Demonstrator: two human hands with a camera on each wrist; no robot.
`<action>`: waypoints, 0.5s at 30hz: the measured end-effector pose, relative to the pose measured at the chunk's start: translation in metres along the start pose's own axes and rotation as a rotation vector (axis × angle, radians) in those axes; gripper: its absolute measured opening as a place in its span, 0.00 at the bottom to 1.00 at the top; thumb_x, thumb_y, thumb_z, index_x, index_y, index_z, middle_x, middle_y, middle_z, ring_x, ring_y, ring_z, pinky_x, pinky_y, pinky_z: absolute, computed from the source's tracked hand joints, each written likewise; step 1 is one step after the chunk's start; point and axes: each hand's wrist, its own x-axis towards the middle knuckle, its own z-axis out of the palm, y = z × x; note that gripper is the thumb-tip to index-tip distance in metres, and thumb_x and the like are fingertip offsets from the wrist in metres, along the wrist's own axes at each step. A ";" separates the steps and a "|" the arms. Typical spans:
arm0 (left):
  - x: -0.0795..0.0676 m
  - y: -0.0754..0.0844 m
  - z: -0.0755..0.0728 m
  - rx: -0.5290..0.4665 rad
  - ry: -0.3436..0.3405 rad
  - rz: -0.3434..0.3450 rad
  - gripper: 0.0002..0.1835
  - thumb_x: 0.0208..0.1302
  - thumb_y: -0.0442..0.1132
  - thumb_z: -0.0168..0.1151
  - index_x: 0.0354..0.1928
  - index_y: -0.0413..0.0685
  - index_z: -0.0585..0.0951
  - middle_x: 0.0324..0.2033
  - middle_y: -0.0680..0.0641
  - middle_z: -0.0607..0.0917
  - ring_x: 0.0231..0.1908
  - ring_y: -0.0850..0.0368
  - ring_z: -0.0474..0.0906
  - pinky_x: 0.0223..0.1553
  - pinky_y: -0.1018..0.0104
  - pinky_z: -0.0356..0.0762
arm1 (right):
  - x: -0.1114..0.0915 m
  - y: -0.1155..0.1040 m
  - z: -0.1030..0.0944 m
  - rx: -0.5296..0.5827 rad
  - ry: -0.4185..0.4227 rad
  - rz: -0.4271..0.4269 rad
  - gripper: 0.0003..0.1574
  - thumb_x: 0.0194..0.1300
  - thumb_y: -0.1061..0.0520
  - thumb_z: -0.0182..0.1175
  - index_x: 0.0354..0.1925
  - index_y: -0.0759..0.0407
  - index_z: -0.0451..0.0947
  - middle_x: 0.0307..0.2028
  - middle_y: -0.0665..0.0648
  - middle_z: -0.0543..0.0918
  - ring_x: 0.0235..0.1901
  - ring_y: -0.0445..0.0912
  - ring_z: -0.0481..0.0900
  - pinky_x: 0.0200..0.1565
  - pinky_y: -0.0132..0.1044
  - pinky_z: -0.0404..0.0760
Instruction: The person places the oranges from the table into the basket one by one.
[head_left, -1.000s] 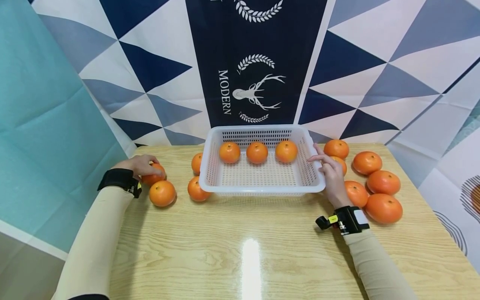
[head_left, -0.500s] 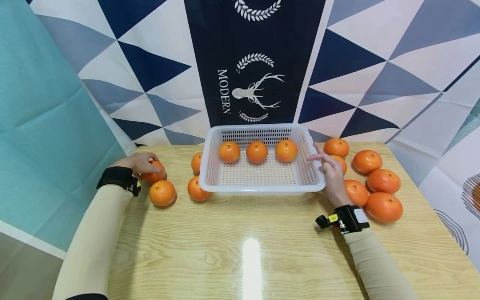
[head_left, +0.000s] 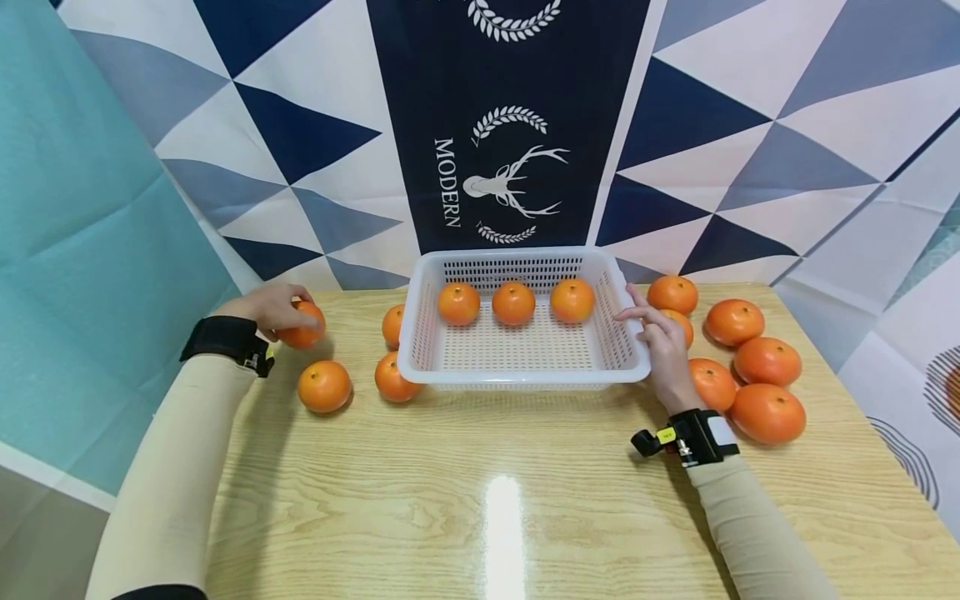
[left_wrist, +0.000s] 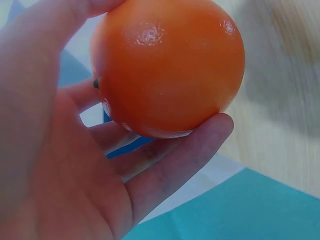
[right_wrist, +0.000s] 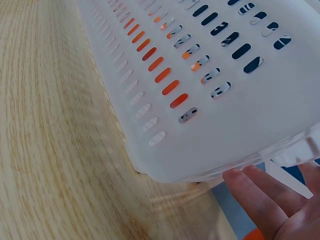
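Note:
My left hand (head_left: 272, 310) grips an orange (left_wrist: 170, 70) at the table's left side, fingers and thumb around it. Below it in the head view, a second orange (head_left: 325, 387) lies on the wood, apart from the hand. My right hand (head_left: 663, 350) holds the right end of a white plastic basket (head_left: 525, 379), some fingers over the rim. From the right wrist view, other fingertips (right_wrist: 234, 176) meet the basket's outside wall. Three oranges stand in a row along the far side inside the basket, the middle one (head_left: 513, 304) under the back wall.
Two oranges sit against the basket's left side, the nearer one (head_left: 395, 379) partly behind the rim. Several more, such as a large orange (head_left: 768, 414), cluster right of the right hand. A patterned cloth (head_left: 517, 125) hangs behind the wooden table (head_left: 420, 500).
My left hand has drawn slightly back to the left and upward with its orange, away from the orange below it. The right hand and basket keep their place.

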 end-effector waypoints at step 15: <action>-0.002 0.016 -0.017 0.075 0.027 0.000 0.37 0.72 0.55 0.66 0.71 0.34 0.74 0.54 0.27 0.82 0.42 0.44 0.81 0.37 0.61 0.87 | 0.000 0.000 0.001 -0.016 0.007 0.001 0.27 0.70 0.69 0.38 0.50 0.77 0.83 0.89 0.63 0.64 0.92 0.58 0.55 0.70 0.14 0.68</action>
